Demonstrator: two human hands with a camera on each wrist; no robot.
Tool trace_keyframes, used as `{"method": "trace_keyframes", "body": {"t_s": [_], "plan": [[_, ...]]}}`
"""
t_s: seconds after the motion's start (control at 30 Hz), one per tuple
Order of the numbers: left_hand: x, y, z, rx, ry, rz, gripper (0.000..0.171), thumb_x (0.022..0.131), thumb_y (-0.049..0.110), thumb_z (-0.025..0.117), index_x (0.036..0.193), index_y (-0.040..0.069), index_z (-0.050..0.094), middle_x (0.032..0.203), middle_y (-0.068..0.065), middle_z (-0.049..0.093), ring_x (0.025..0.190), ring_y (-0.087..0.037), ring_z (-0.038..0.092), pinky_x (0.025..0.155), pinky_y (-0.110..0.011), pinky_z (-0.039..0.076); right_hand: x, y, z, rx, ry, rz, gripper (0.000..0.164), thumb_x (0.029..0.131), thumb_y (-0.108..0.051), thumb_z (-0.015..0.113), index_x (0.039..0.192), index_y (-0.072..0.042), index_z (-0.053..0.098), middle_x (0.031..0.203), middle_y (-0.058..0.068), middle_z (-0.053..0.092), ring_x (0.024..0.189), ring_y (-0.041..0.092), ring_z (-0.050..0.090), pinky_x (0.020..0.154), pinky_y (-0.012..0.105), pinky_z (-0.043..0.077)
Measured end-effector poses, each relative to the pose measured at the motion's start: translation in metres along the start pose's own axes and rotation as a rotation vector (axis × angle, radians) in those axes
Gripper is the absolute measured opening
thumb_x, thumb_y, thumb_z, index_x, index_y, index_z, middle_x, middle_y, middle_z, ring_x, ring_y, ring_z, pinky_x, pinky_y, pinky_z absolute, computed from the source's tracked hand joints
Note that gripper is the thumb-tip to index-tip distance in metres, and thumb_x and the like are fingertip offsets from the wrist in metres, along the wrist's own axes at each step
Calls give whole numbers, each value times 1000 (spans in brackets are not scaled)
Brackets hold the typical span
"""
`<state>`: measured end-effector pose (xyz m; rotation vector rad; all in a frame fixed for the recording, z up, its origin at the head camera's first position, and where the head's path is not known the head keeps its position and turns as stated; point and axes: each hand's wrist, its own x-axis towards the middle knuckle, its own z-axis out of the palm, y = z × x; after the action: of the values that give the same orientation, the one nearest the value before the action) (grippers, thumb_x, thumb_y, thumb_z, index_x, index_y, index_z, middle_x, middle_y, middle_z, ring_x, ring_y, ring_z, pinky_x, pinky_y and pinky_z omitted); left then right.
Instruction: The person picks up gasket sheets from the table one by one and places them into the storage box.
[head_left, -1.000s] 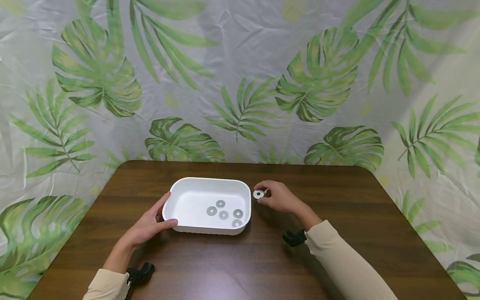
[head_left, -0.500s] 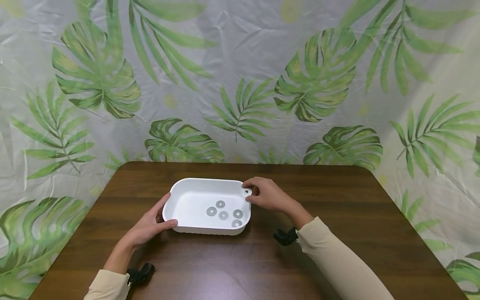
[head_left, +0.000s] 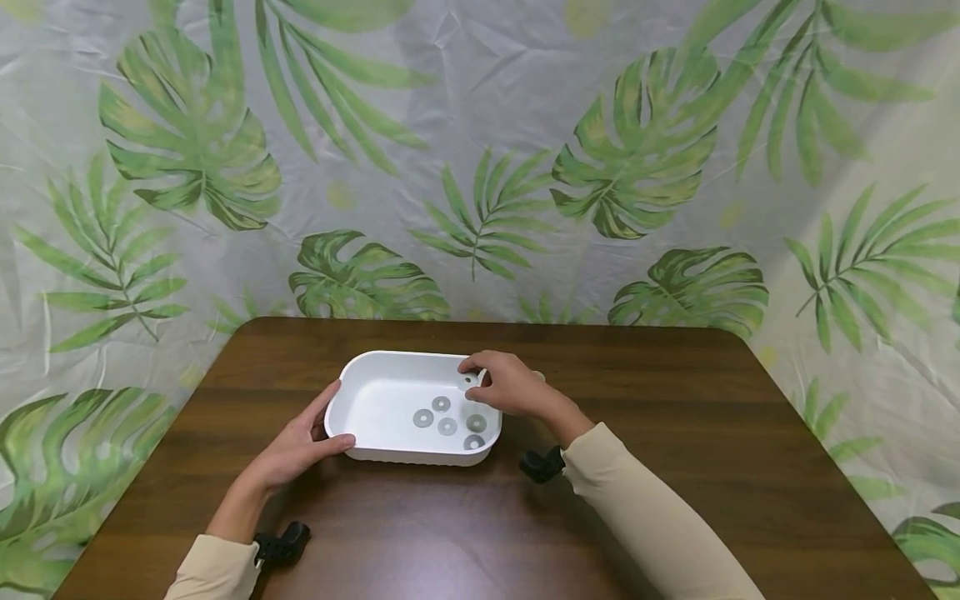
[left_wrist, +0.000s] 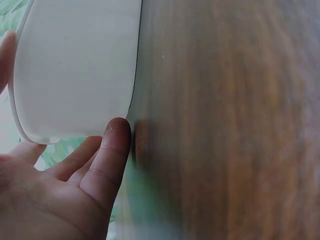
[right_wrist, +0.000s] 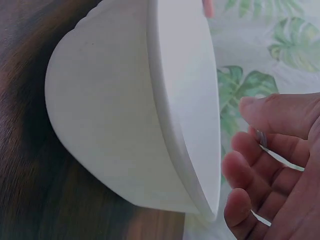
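A white oblong tub (head_left: 420, 457) stands on the table in the head view. My left hand (head_left: 296, 450) grips its left end, thumb on the front rim and fingers round the side; the left wrist view shows the thumb (left_wrist: 114, 150) against the tub wall. Inside, several flat grey washers (head_left: 423, 418) lie on the floor, mostly toward the right. My right hand (head_left: 513, 387) is over the tub's right end and holds another washer (head_left: 468, 381) between thumb and fingers. In the right wrist view only that washer's thin edge (right_wrist: 262, 139) shows.
The brown wooden table (head_left: 450, 533) extends around the tub. A small pale piece (head_left: 538, 376) shows just behind my right hand, too covered to identify. A leaf-patterned cloth (head_left: 487, 167) hangs behind the table.
My right hand has moved left with the washer, from beside the tub to over its right end. My left hand and the tub stay in place.
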<state>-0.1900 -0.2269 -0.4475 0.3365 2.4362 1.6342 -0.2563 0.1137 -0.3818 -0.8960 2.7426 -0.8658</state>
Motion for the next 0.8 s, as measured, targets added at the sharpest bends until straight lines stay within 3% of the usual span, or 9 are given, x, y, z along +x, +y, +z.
{"method": "trace_keyframes", "body": {"t_s": [0.8], "plan": [[-1,1,1,-23,4,-11,95,89,17,73,161,10,11,159,-31,25,136,-43,40,89,-11,41,7,-1,6,-18,-11,9,34,91,-15,71,123,-6,66,115,9,69,96,20,65,85,30,53]]}}
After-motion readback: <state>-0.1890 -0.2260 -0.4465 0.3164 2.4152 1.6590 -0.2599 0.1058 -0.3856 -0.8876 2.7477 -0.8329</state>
